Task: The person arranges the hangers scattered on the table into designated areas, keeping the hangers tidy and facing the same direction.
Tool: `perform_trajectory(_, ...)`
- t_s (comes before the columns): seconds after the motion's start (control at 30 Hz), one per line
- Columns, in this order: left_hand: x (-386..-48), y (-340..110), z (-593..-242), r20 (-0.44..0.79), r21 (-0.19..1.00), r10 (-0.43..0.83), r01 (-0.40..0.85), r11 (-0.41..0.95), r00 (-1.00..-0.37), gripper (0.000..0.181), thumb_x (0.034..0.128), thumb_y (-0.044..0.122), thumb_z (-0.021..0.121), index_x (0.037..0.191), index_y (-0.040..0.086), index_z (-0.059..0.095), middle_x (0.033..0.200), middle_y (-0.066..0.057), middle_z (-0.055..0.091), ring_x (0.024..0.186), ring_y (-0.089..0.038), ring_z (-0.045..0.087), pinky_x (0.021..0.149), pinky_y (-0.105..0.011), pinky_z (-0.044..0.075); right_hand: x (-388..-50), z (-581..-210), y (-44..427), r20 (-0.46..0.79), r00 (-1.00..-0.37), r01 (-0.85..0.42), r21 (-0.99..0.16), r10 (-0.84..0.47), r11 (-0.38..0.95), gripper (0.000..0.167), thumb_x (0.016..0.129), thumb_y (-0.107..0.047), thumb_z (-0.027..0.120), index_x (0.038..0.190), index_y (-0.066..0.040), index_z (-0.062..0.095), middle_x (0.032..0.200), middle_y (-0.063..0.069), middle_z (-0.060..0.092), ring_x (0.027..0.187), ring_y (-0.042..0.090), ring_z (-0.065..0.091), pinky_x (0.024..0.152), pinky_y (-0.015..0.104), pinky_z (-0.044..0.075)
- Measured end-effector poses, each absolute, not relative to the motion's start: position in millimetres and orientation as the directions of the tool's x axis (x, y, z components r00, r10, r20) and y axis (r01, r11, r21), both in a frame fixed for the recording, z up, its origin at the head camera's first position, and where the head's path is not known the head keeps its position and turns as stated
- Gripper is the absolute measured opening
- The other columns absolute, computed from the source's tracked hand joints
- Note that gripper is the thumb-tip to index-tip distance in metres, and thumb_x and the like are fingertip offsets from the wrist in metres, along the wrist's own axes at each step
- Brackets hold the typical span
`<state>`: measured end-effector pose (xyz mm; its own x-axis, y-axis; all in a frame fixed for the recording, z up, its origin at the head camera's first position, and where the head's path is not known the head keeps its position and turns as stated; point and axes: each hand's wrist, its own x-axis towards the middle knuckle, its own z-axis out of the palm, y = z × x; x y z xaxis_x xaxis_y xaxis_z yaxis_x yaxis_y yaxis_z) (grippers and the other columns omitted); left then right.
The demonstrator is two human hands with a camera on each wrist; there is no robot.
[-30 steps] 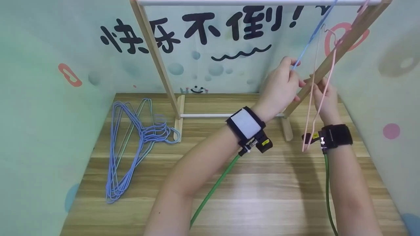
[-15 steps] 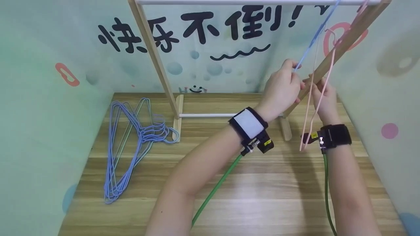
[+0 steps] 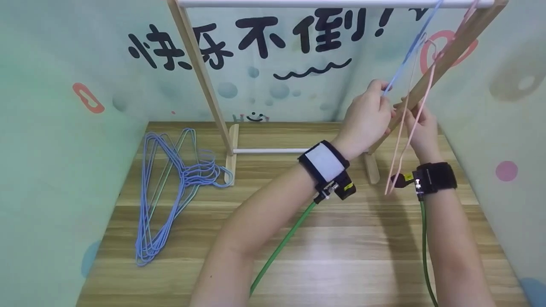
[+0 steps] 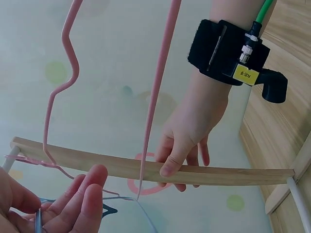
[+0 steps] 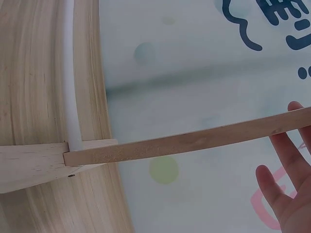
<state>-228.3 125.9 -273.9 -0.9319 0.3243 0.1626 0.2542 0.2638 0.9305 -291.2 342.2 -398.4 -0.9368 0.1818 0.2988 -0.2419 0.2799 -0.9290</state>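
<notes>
My left hand (image 3: 366,121) pinches the lower part of a blue clothes hanger (image 3: 403,68), which slants up to the rack's white top rod (image 3: 320,4). In the left wrist view, its thumb and fingers (image 4: 92,194) close on the thin blue wire. My right hand (image 3: 425,130) grips the rack's right wooden post (image 3: 452,53). Thumb in front and fingertips behind show in the left wrist view. Between the head camera and my right hand hangs a pink clothes hanger (image 3: 428,89). Its upper end partly overlaps the post.
Several blue and pale green hangers (image 3: 183,179) lie in a pile on the wooden table (image 3: 324,264) at left, hooks towards the rack's left foot (image 3: 231,166). A white lower rod (image 3: 268,151) joins the posts. Printed cloth walls (image 3: 507,128) enclose the table.
The lower end of the pink hanger has swung slightly to the left. My left hand has shifted a little down and right with the blue hanger; my right hand stays on the post.
</notes>
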Motion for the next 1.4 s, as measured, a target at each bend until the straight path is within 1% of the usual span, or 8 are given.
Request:
perform_trajectory(0.2, -227, 125, -274, 0.174, 0.925, 0.343, 0.273, 0.264, -0.923, 0.033, 0.1032, 0.011, 0.041, 0.136, 0.01, 0.044, 0.078, 0.0, 0.058, 0.059, -0.012, 0.058, 0.051, -0.018, 0.047, -292, -401, 344, 0.284, -0.94, -0.23, -0.936, 0.187, 0.267, 0.032, 0.099, -0.016, 0.053, 0.131, -0.013, 0.057, 0.127, 0.015, 0.058, 0.122, 0.021, 0.047, 0.107, 0.037, 0.032)
perform_trajectory(0.4, -226, 122, -276, 0.187, 0.916, 0.354, 0.293, 0.275, -0.916, 0.035, 0.1026, 0.014, 0.044, 0.137, 0.011, 0.043, 0.077, 0.001, 0.058, 0.058, -0.01, 0.057, 0.051, -0.018, 0.046, -293, -401, 344, 0.293, -0.937, -0.24, -0.935, 0.189, 0.263, 0.03, 0.098, -0.017, 0.056, 0.128, -0.013, 0.06, 0.123, 0.012, 0.06, 0.115, 0.023, 0.052, 0.098, 0.033, 0.04)
perform_trajectory(0.5, -226, 120, -278, 0.201, 0.904, 0.354, 0.312, 0.291, -0.913, 0.035, 0.102, 0.014, 0.046, 0.137, 0.011, 0.043, 0.074, 0.0, 0.056, 0.057, -0.01, 0.054, 0.049, -0.018, 0.044, -293, -401, 344, 0.301, -0.938, -0.257, -0.938, 0.174, 0.233, 0.029, 0.097, -0.014, 0.057, 0.126, -0.011, 0.061, 0.122, 0.017, 0.059, 0.115, 0.026, 0.052, 0.096, 0.032, 0.041)
perform_trajectory(0.63, -228, 117, -281, 0.208, 0.898, 0.357, 0.323, 0.3, -0.911, 0.037, 0.101, 0.015, 0.049, 0.137, 0.011, 0.044, 0.071, -0.001, 0.055, 0.056, -0.011, 0.052, 0.048, -0.02, 0.041, -289, -397, 341, 0.291, -0.945, -0.261, -0.946, 0.149, 0.191, 0.031, 0.097, -0.01, 0.056, 0.128, -0.011, 0.059, 0.125, 0.021, 0.056, 0.12, 0.031, 0.049, 0.101, 0.035, 0.039)
perform_trajectory(0.9, -229, 111, -286, 0.221, 0.916, 0.372, 0.323, 0.238, -0.902, 0.037, 0.099, 0.016, 0.054, 0.135, 0.011, 0.045, 0.07, -0.001, 0.057, 0.06, -0.011, 0.056, 0.053, -0.02, 0.045, -277, -385, 332, 0.252, -0.955, -0.218, -0.953, 0.154, 0.209, 0.032, 0.098, -0.017, 0.055, 0.13, -0.014, 0.057, 0.129, 0.018, 0.054, 0.127, 0.031, 0.043, 0.108, 0.043, 0.031)
perform_trajectory(1.03, -228, 108, -289, 0.246, 0.915, 0.378, 0.343, 0.214, -0.893, 0.034, 0.0982, 0.016, 0.055, 0.131, 0.009, 0.048, 0.071, -0.001, 0.057, 0.061, -0.011, 0.056, 0.054, -0.021, 0.046, -281, -390, 335, 0.269, -0.949, -0.227, -0.946, 0.164, 0.233, 0.031, 0.099, -0.017, 0.054, 0.129, -0.014, 0.058, 0.126, 0.015, 0.058, 0.126, 0.031, 0.044, 0.107, 0.042, 0.032)
perform_trajectory(1.2, -225, 101, -294, 0.275, 0.914, 0.396, 0.366, 0.175, -0.876, 0.029, 0.0978, 0.016, 0.056, 0.125, 0.008, 0.052, 0.076, -0.001, 0.058, 0.065, -0.011, 0.057, 0.056, -0.021, 0.047, -290, -399, 341, 0.291, -0.94, -0.254, -0.945, 0.176, 0.204, 0.03, 0.098, -0.013, 0.055, 0.128, -0.012, 0.06, 0.122, 0.013, 0.061, 0.121, 0.029, 0.049, 0.104, 0.04, 0.036)
perform_trajectory(1.4, -221, 89, -302, 0.3, 0.908, 0.424, 0.392, 0.148, -0.855, 0.029, 0.0969, 0.016, 0.058, 0.124, 0.006, 0.053, 0.084, 0.0, 0.062, 0.068, -0.011, 0.059, 0.058, -0.021, 0.049, -293, -400, 342, 0.304, -0.935, -0.253, -0.932, 0.181, 0.26, 0.028, 0.098, -0.018, 0.056, 0.126, -0.014, 0.06, 0.122, 0.014, 0.061, 0.118, 0.027, 0.052, 0.105, 0.039, 0.035)
